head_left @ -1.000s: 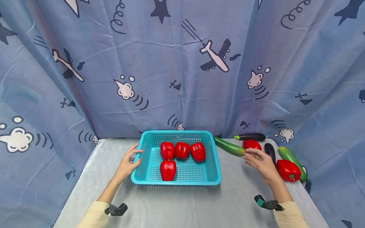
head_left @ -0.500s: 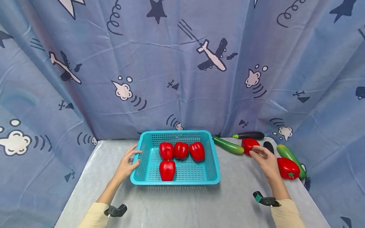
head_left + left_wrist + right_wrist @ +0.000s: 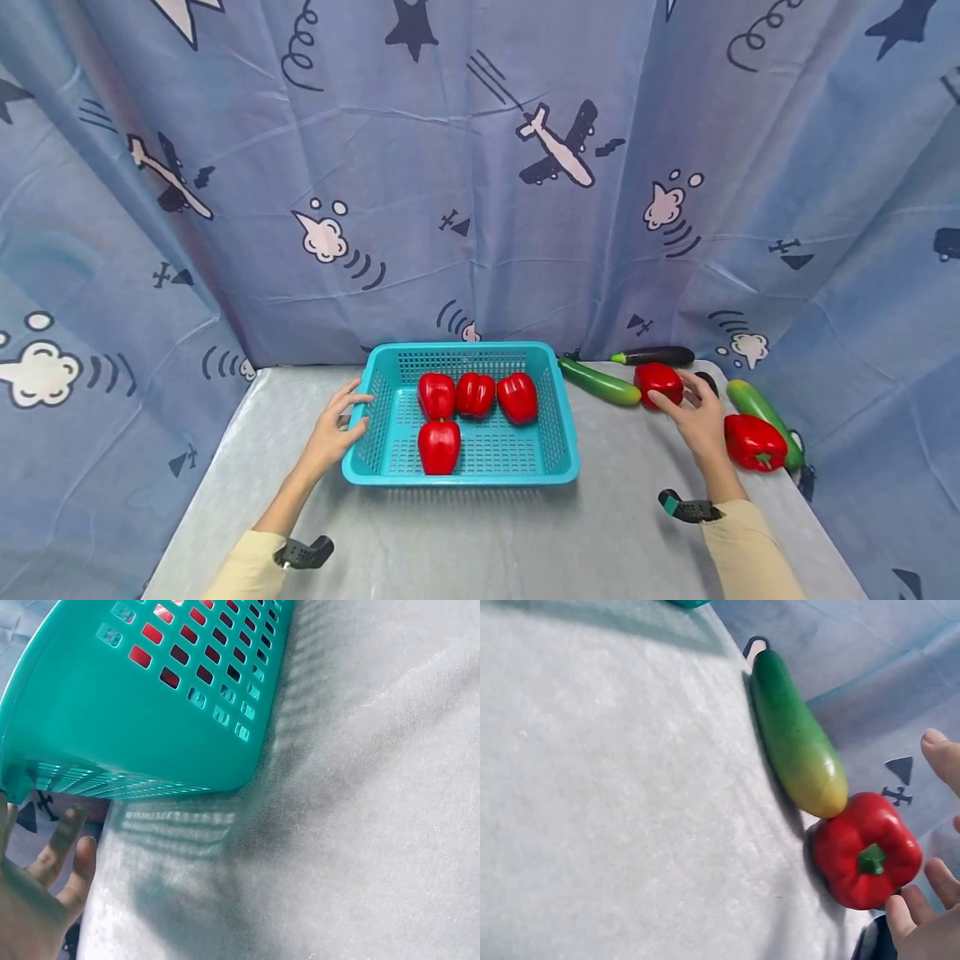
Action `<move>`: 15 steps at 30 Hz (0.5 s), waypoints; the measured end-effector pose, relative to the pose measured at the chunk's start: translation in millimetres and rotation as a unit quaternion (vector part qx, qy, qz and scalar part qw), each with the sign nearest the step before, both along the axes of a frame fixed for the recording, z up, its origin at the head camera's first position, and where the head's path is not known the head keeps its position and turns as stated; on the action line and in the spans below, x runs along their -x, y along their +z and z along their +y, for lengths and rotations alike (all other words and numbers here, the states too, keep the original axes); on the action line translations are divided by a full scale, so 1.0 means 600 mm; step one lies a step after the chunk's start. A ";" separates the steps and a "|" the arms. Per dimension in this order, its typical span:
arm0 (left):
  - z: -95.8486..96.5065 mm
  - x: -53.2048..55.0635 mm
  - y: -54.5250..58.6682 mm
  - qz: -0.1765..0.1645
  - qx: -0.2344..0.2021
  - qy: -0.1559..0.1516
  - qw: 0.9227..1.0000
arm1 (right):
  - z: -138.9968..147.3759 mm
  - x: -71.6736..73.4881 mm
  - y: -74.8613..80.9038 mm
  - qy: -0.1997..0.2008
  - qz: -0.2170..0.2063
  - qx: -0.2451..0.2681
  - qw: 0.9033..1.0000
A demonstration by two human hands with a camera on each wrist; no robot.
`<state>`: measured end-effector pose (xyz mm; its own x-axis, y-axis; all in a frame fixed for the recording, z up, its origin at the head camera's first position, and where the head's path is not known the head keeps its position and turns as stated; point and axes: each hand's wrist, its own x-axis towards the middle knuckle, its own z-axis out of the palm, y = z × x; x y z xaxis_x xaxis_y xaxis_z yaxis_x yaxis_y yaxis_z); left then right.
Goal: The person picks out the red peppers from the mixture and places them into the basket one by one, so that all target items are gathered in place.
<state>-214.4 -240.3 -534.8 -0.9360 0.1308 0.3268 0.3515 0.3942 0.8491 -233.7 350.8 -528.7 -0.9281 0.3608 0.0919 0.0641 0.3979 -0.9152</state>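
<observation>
My right hand [image 3: 699, 417] is spread beside a red bell pepper [image 3: 657, 385] at the back right. In the right wrist view that bell pepper [image 3: 866, 855] shows its green stem; the fingertips [image 3: 901, 919] are close to its side, and whether they touch it I cannot tell. My left hand [image 3: 328, 432] rests at the left rim of a turquoise basket [image 3: 461, 481], its fingers extended rather than wrapped round it. The left wrist view has the basket's perforated side [image 3: 135, 712] above that hand's loose fingers [image 3: 79, 877]. Inside the basket lie several red bell peppers [image 3: 439, 447].
Left of the right hand's pepper lies a green cucumber-like vegetable [image 3: 600, 384], end against it. An eggplant [image 3: 656, 356] is behind; a dark one [image 3: 707, 383] is partly hidden by the hand. Another bell pepper [image 3: 754, 442] and long green vegetable [image 3: 761, 417] lie right. A patterned curtain [image 3: 480, 208] encloses the table.
My right hand has moved from the green vegetable's end rightward, then spread its fingers about the back bell pepper. My left hand and the basket have stayed in place.
</observation>
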 end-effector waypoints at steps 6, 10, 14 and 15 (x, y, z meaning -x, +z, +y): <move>-0.004 0.002 -0.005 -0.003 0.001 -0.005 1.000 | -0.002 0.016 -0.007 -0.014 -0.018 -0.013 1.000; -0.004 0.003 -0.004 -0.002 0.001 -0.003 1.000 | -0.001 0.029 -0.013 -0.017 -0.019 -0.016 1.000; 0.003 -0.007 0.013 0.000 -0.003 -0.005 1.000 | 0.000 0.043 -0.023 -0.027 -0.022 -0.015 0.999; 0.005 -0.009 0.018 0.000 -0.004 -0.004 1.000 | 0.000 0.046 -0.025 -0.032 -0.026 -0.016 0.999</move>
